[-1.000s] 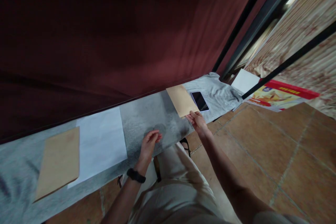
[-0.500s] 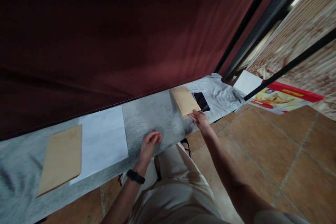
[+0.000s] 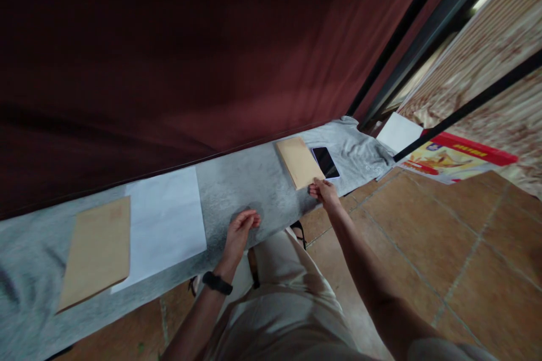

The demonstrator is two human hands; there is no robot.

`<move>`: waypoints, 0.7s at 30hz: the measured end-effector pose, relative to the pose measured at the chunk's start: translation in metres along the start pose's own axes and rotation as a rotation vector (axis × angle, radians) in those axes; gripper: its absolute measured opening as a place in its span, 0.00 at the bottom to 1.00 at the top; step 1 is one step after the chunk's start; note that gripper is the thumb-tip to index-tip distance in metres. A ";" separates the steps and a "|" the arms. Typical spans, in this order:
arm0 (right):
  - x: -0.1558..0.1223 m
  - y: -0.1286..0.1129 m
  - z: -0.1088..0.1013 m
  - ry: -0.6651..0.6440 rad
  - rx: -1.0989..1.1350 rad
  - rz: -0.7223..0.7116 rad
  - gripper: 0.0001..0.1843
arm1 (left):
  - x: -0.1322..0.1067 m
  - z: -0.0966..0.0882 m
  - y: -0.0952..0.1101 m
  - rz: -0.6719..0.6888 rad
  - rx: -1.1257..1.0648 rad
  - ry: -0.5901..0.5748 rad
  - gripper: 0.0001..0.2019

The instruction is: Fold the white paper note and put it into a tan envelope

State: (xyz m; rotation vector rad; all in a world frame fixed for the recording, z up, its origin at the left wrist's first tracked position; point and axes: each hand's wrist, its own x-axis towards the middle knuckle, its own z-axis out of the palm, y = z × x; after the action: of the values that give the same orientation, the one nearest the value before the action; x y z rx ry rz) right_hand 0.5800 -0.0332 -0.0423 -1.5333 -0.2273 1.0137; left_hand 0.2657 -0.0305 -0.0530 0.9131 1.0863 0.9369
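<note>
My right hand [image 3: 325, 190] is at the near right corner of a small stack of brown paper envelopes [image 3: 300, 163]. Its thumb lies on that corner and the other fingers curl at the edge below. My left hand [image 3: 242, 227], with a black band at the wrist, hovers over the front part of the grey cloth, fingers curled together and nothing visible in them. Just right of the envelopes lies a dark-screened phone [image 3: 326, 162]. Far to the left, a larger brown envelope [image 3: 96, 248] partly covers a white paper sheet [image 3: 167, 223].
A grey cloth [image 3: 237, 180] covers the long narrow surface in front of me. Behind it hangs a dark red curtain [image 3: 190, 67]. At right stand black metal bars [image 3: 466, 107], a colourful red-edged box [image 3: 457, 158] and a white piece [image 3: 399, 134] on the tiled floor [image 3: 406, 259].
The small envelopes now lie flatter, their near edges more even. My right hand has shifted slightly at the corner, its fingers lower. My left hand has barely moved.
</note>
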 end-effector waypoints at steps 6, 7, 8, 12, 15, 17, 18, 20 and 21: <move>0.001 0.003 0.000 0.053 0.001 0.036 0.13 | -0.001 0.000 0.002 -0.010 -0.003 -0.005 0.24; 0.001 0.003 0.000 0.056 0.001 0.038 0.13 | -0.001 0.000 0.002 -0.011 0.000 -0.007 0.24; 0.001 0.003 0.000 0.059 0.001 0.039 0.12 | -0.001 0.000 0.002 -0.010 0.003 -0.008 0.25; 0.001 0.003 -0.001 0.073 0.001 0.040 0.12 | -0.002 0.000 0.001 -0.005 -0.005 -0.004 0.25; 0.002 0.005 -0.002 0.074 0.001 0.032 0.12 | -0.003 0.000 0.002 -0.008 -0.016 0.000 0.25; 0.003 0.007 -0.003 0.069 -0.003 0.023 0.13 | -0.004 0.001 0.003 -0.007 -0.025 0.004 0.24; 0.003 0.008 -0.003 0.064 -0.005 0.016 0.14 | -0.004 0.001 0.004 -0.008 -0.028 0.005 0.24; 0.004 0.009 -0.004 0.045 -0.014 -0.004 0.14 | -0.005 0.002 0.005 -0.010 -0.029 0.005 0.24; 0.003 0.009 -0.005 0.028 -0.021 -0.017 0.15 | -0.005 0.002 0.006 -0.009 -0.027 0.004 0.24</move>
State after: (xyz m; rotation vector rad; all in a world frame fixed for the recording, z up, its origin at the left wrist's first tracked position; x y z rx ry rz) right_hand 0.5820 -0.0368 -0.0520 -1.5612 -0.2314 0.9782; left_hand 0.2657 -0.0335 -0.0454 0.8837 1.0782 0.9439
